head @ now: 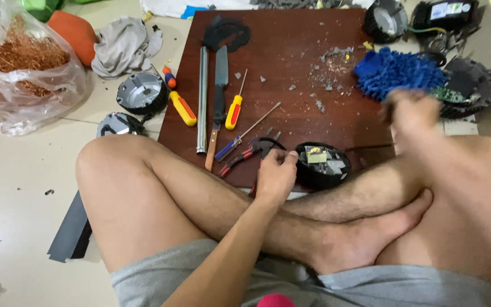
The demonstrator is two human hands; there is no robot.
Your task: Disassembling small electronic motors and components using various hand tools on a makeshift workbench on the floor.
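My left hand [275, 175] is curled shut on the rim of the open black casing [323, 165], pinning it to the near edge of the wooden board [291, 40] so it cannot slide. My right hand [410, 111] is raised and blurred above the board's right side; its grip I cannot tell. Count in reach: two yellow-handled screwdrivers [233, 112], one knife [219, 96], one steel tube [202, 99], one pair of pliers [245, 153].

A dark reddish-brown wooden board [291, 40] lies flat on a floor of pale cream tiles [18, 187] under soft, even light. A clear plastic bag [24, 68] of copper wire, a crumpled grey cloth [123, 45] and an orange cushion [75, 31] sit on the tiles at the upper left.
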